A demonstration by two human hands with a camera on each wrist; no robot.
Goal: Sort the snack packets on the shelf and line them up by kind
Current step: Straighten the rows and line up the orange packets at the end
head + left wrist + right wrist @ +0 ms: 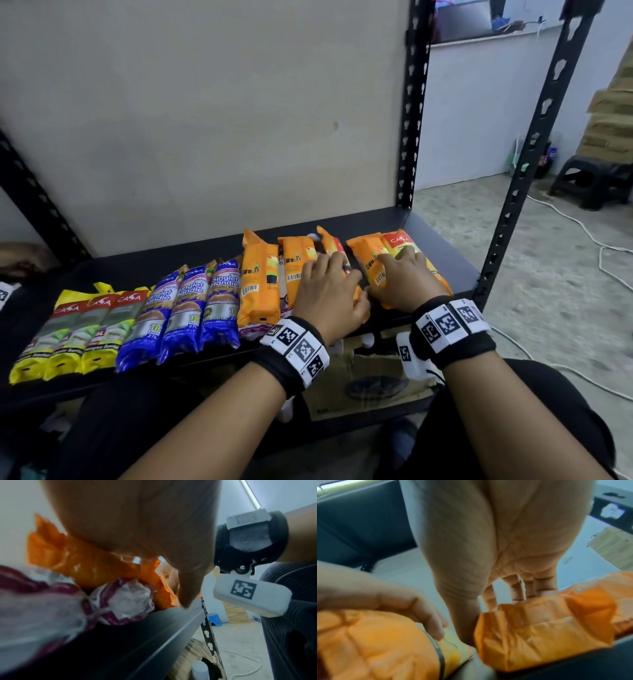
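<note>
On the black shelf (442,240), three yellow-and-red packets (78,329) lie at the left, then three blue packets (191,308), then several orange packets (258,284). My left hand (342,284) grips one orange packet (85,561), fingers curled over its top and thumb (188,588) down its right side. Purple-and-white packets (126,599) lie partly under the orange ones. My right hand (394,270) rests with straight fingers (515,588) on the two rightmost orange packets (539,628), thumb at their left edge. A narrow gap separates the two hands.
Black slotted uprights (411,137) (534,137) frame the shelf's right end, with a beige back panel (205,120) behind. A cardboard box (370,383) sits on the level below. Right of the rack are a dark stool (596,178) and white cables (582,226) on the floor.
</note>
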